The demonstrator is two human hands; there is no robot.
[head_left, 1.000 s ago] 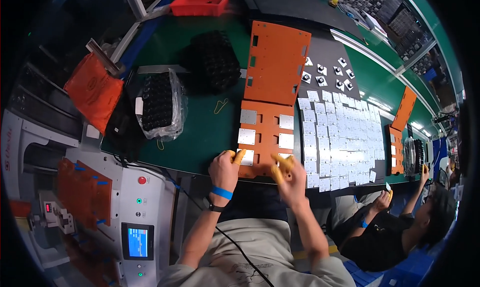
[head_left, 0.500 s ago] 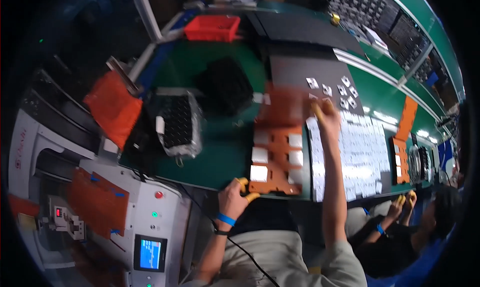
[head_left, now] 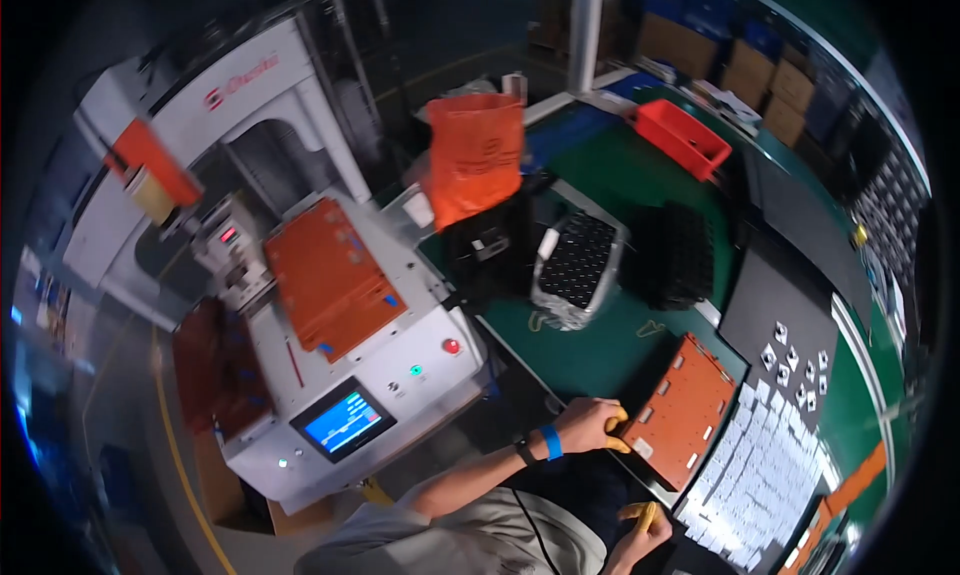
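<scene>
A closed orange fixture plate with small holes and slots lies at the table's near edge. My left hand, with yellow finger covers, grips its left edge between thumb and fingers. By the table's front edge, my right hand is apart from the plate, its covered fingers loosely bent and separated, with nothing visible in them. Right of the plate, rows of small white square pieces cover a sheet. Several loose white pieces lie on a dark mat beyond them.
On my left stands a white machine with a screen, a red button and an orange plate. Farther back are an orange bag, a bagged black tray, black trays and a red bin.
The fixture's orange lid, blurred and raised near my right hand before, now lies shut over the white pieces. My right hand has drawn back toward me. The view has turned left toward the machine.
</scene>
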